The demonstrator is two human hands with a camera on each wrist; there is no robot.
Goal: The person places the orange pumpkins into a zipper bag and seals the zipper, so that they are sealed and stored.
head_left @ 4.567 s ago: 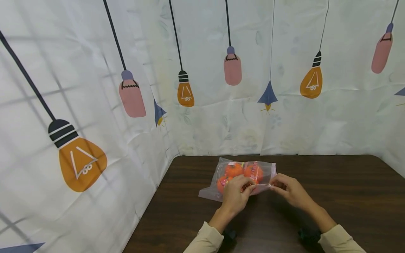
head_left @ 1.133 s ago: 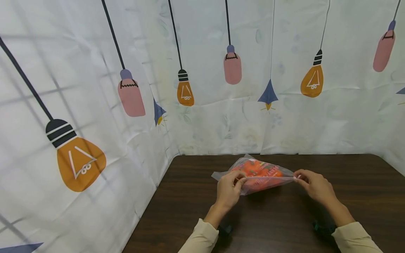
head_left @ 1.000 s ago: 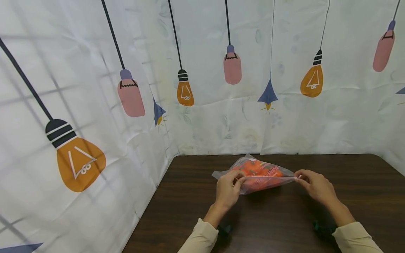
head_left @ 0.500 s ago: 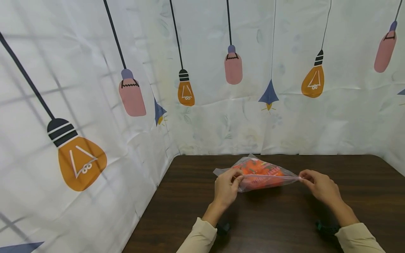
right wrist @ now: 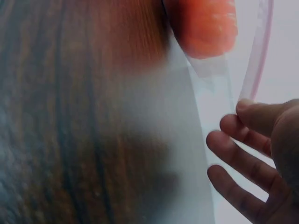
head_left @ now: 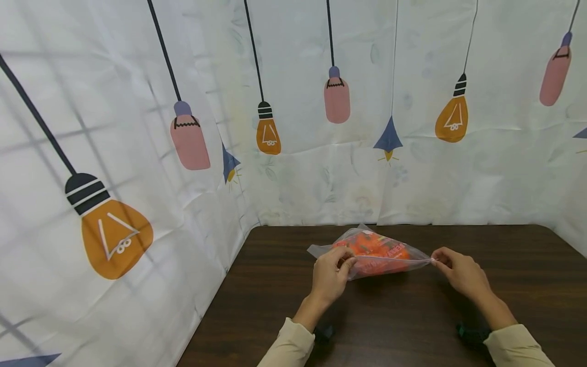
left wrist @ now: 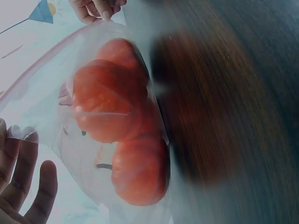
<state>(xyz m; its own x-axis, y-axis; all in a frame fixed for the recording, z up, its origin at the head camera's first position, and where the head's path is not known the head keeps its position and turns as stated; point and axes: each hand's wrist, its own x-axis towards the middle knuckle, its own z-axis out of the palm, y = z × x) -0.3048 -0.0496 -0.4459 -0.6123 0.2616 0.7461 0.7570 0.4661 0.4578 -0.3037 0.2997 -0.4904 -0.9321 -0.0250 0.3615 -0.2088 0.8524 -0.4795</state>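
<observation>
A clear zip bag (head_left: 416, 259) with pink print lies tilted on the table, its zip edge facing me. Inside are several round red-orange fruits (left wrist: 110, 98) that look like tomatoes, with dark stems. My left hand (head_left: 329, 275) pinches the zip edge near its left end. At the right end, my right hand (head_left: 464, 275) pinches the corner between thumb and index finger. The pink zip strip (right wrist: 265, 51) runs taut between the hands. In the right wrist view, the other fingers (right wrist: 238, 149) of that hand are spread below the pinch.
The dark wood-grain table (head_left: 403, 321) extends around the bag on all sides. Behind it and to the left hangs a white cloth (head_left: 312, 188) printed with lamps and bulbs. Dark wrist gear (head_left: 472, 332) sits under the right forearm.
Compared with several seconds ago, my right hand has moved right and the zip edge is stretched wider. The bag has turned and shifted right. Over the last second, the hands barely move.
</observation>
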